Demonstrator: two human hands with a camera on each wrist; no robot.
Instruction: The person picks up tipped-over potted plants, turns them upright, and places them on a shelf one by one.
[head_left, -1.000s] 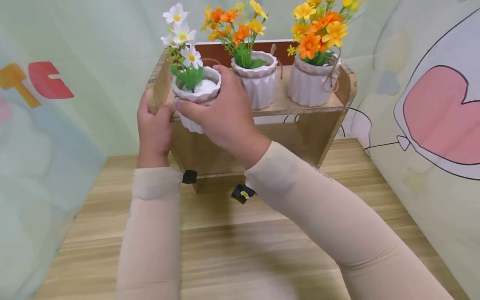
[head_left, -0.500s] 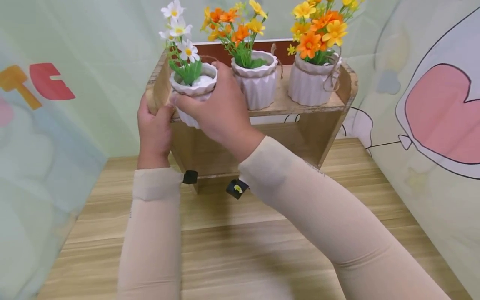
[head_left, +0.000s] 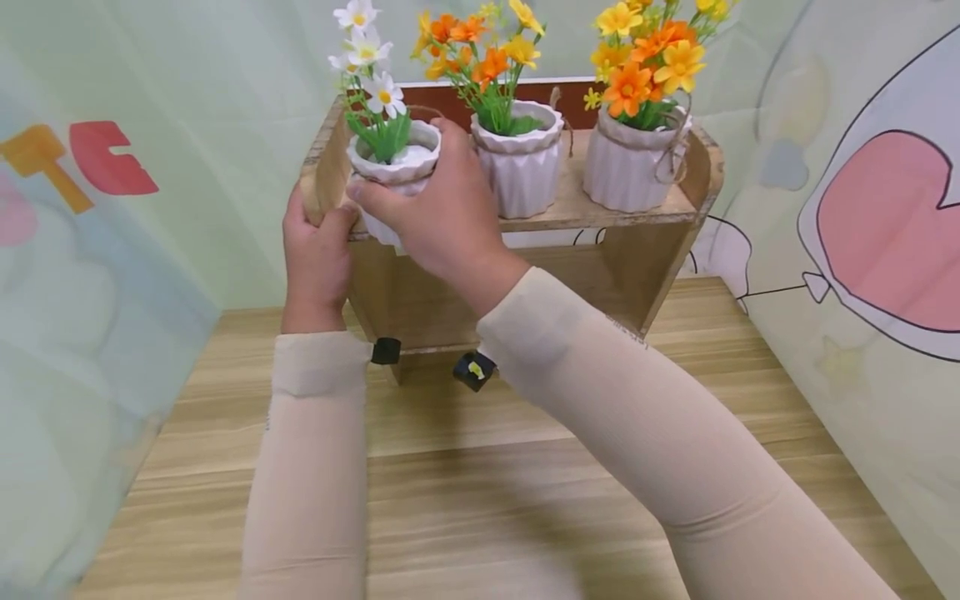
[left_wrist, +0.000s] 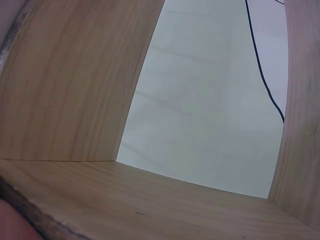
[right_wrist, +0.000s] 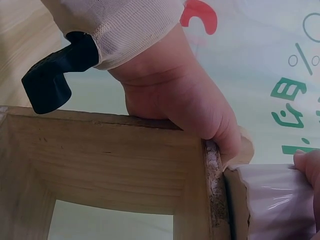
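Note:
In the head view my right hand (head_left: 457, 221) grips a white fluted flower pot (head_left: 381, 232) with white daisies (head_left: 384, 93), thumb in front and fingers around the far side. The pot is at the left end of a wooden shelf's top board (head_left: 573, 215), overlapping its front edge. My left hand (head_left: 318, 262) holds the shelf's left end, its thumb near the pot. From the right wrist view, the left hand (right_wrist: 185, 97) clasps the board's corner, beside the pot (right_wrist: 280, 202). A dark narrow gap shows between pot and board; whether they touch I cannot tell.
Two more white pots, one in the middle (head_left: 523, 171) and one at the right (head_left: 626, 171), hold orange and yellow flowers on the top board. Below is the shelf's lower compartment (left_wrist: 65, 85). The shelf stands on a wood-grain table (head_left: 480, 500), with printed curtains (head_left: 885, 233) around.
The right hand has shifted the daisy pot slightly back and up toward the shelf top. My left hand keeps its grip on the shelf end. The head view has shifted a little.

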